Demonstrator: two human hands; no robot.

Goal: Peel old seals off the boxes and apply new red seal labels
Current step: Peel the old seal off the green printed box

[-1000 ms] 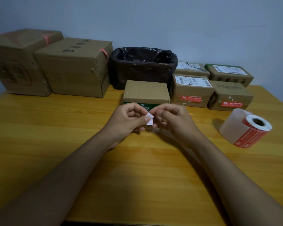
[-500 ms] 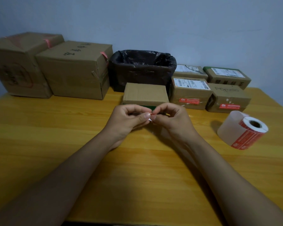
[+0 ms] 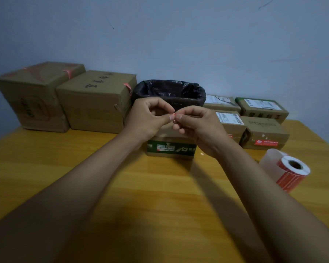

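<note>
Hands [image 3: 174, 118] raised since before, yellow wooden table [image 3: 160, 196], blue-grey wall [image 3: 179, 35]

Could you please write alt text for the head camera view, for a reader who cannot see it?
Both hands, left hand and right hand, pinch a small folded seal above a green-banded box on a wooden table. Behind stands a black-lined bin among cardboard boxes; a red label roll lies right.

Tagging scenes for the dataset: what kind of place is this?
Probably a small parcel-packing or shipping desk in a plain room, not a warehouse. Cues: taped cardboard boxes with shipping labels along the wall, a roll of red seal labels on the wooden table, and a bag-lined bin.
</note>
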